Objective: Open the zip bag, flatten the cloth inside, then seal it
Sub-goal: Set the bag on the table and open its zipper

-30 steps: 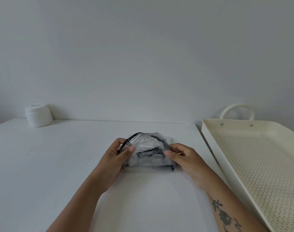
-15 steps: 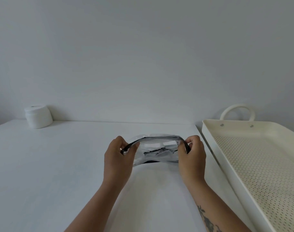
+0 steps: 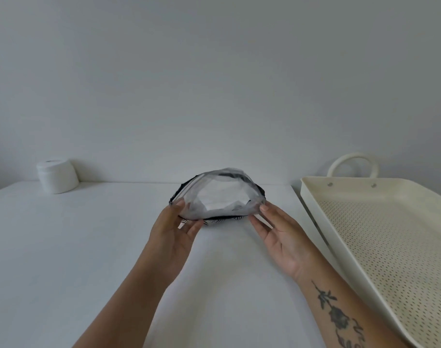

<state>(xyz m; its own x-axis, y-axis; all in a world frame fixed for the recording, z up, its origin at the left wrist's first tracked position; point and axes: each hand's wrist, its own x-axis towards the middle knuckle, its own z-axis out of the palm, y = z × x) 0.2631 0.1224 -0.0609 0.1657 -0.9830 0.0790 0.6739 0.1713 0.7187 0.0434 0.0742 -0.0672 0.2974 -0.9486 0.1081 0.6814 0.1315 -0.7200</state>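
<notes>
The clear zip bag [image 3: 219,194] with a black zip edge is puffed into a dome just above the white table [image 3: 89,247], at the centre. The black-and-white patterned cloth [image 3: 215,221] shows only as a thin strip along the bag's lower near edge; the rest is hidden by glare on the plastic. My left hand [image 3: 171,234] holds the bag's near left corner, thumb on top and fingers spread below. My right hand [image 3: 282,237] holds the near right corner the same way, palm turned inward. Whether the zip is open or sealed I cannot tell.
A cream perforated tray [image 3: 312,197] with a loop handle lies along the right side of the table, close to my right forearm. A white roll [image 3: 57,175] stands at the far left by the wall.
Both hands have shifted from pinching the stretched zip edge to holding the bag's near corners with palms turned inward. The bag has swelled from flat into a dome.
</notes>
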